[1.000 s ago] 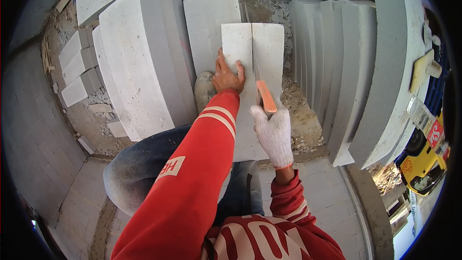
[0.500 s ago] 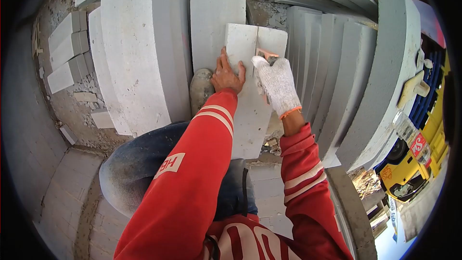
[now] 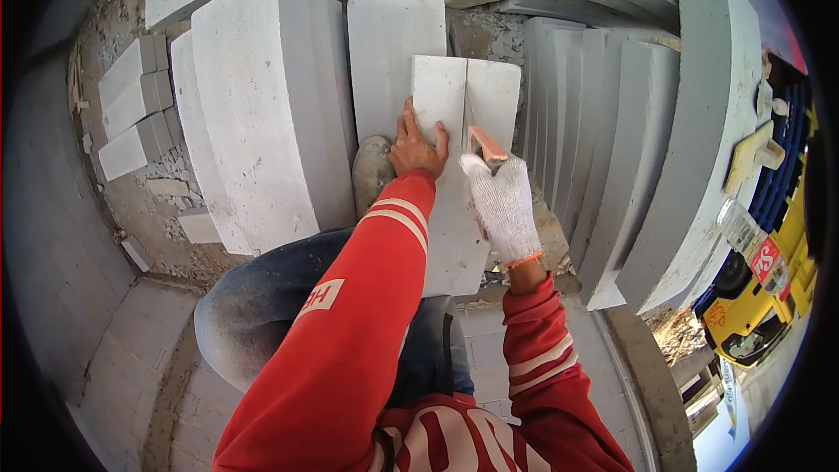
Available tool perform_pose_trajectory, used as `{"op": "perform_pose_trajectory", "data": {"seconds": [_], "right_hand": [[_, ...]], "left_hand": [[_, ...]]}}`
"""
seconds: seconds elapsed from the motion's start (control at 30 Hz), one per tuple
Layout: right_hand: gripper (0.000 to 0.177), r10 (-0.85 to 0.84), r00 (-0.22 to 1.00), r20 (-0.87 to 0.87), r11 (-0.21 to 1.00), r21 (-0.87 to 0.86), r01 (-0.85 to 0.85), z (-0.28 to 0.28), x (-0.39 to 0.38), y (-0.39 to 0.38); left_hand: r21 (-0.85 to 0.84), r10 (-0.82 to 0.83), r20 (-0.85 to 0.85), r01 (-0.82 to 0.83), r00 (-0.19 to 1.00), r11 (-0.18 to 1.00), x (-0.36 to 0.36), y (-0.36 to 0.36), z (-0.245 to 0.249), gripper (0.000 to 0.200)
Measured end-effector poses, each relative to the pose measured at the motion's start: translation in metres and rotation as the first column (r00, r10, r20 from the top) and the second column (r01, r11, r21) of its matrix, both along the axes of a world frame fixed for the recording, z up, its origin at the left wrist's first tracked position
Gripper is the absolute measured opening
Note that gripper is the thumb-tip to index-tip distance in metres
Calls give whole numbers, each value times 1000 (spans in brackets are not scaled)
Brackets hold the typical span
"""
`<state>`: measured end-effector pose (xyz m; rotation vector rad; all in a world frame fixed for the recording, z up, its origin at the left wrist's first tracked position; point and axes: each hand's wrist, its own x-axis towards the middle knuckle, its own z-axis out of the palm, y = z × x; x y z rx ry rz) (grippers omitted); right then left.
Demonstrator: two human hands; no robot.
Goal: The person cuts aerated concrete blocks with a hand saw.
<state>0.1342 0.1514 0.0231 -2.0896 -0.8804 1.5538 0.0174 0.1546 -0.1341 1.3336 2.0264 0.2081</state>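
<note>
A pale grey-white block lies before me, with a narrow straight cut running from its far edge toward my right hand. My bare left hand rests on its left side, fingers spread. In a white knit glove, my right hand is closed around the orange handle of a hand saw beside the cut. The saw's blade is mostly hidden by the block and the glove. Beneath my hands a long pale block extends toward my knees. My dusty shoe stands left of the blocks.
Large blocks stand on the left, and a row of upright slabs stands on the right. Smaller cut pieces lie on rubble at far left. A plastic bottle and a yellow vehicle show at right.
My right hand has drawn the saw toward my body along the cut line, exposing more of the slit. My left hand stays on the block. The view has shifted slightly.
</note>
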Motion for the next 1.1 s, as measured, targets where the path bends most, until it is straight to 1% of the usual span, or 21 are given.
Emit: {"op": "perform_pose_trajectory", "data": {"seconds": [0.03,0.07,0.13,0.17,0.23,0.3,0.33,0.37,0.4,0.43,0.47,0.5,0.53,0.57,0.63,0.77,0.83,0.97,1.0,1.07,1.1], "right_hand": [[29,-75,997,14,997,-30,75,32,-5,-11],[32,-139,990,14,987,-83,139,64,-12,-29],[30,-229,973,3,956,-188,226,78,-8,-59],[30,-219,976,-15,963,-165,214,68,-4,-52],[32,-143,990,-12,985,-96,141,33,-5,-18],[35,-155,988,-18,980,-129,151,8,-7,26],[37,-176,983,-57,984,-44,174,-16,-6,30],[33,-188,980,-61,981,-68,184,-23,-11,33],[30,-189,981,-47,974,-139,181,-12,-15,37],[26,-261,959,-106,964,-85,253,-21,-16,27],[17,-267,955,-128,964,-22,267,-31,-15,14],[31,-68,972,-223,976,189,111,-72,8,-25],[64,128,954,-271,916,401,-9,-113,24,-50],[64,147,947,-287,904,428,-11,-117,25,-51],[62,205,952,-226,892,443,-86,-123,26,-54],[57,293,949,-119,844,498,-198,-126,23,-57],[55,313,948,-56,833,496,-245,-127,21,-57],[51,328,940,96,830,446,-335,-133,18,-55],[51,323,941,101,833,441,-333,-145,24,-53],[71,458,889,5,854,276,-441,-183,35,-55],[71,425,905,12,886,198,-419,-182,22,-47]], "left_hand": [[84,9,30,-12,1000,996,1,-4,-12,75],[163,15,-13,-12,1000,987,0,-8,-21,73],[121,29,9,-29,1000,992,1,-6,-8,71],[90,31,16,-32,999,995,4,-8,-6,72],[120,28,12,-29,1000,992,4,-7,-13,72],[72,23,16,-24,1000,997,8,-8,-13,74],[26,20,5,-20,1000,999,6,-8,-11,76],[1,13,-14,-13,1000,1000,4,-9,-7,77],[-6,13,1,-13,1000,1000,4,-11,-16,78],[28,29,31,-30,999,999,4,-11,-14,77],[39,25,18,-26,1000,999,5,-14,-17,75],[25,26,27,-27,999,999,6,-16,-13,76],[6,11,36,-11,999,1000,4,-14,-11,76],[35,23,15,-23,1000,999,-1,-11,-9,76],[-31,37,106,-34,994,999,-2,-10,-5,77],[67,4,40,-6,999,998,2,-13,-25,77],[-208,-22,121,47,992,977,4,-17,-19,85],[-114,-76,35,80,996,990,4,-19,-36,78],[-51,-34,42,36,999,998,1,-16,-34,75],[20,17,49,-18,999,1000,-2,-15,-31,79],[10,13,54,-14,998,1000,-3,-18,-31,80]]}}
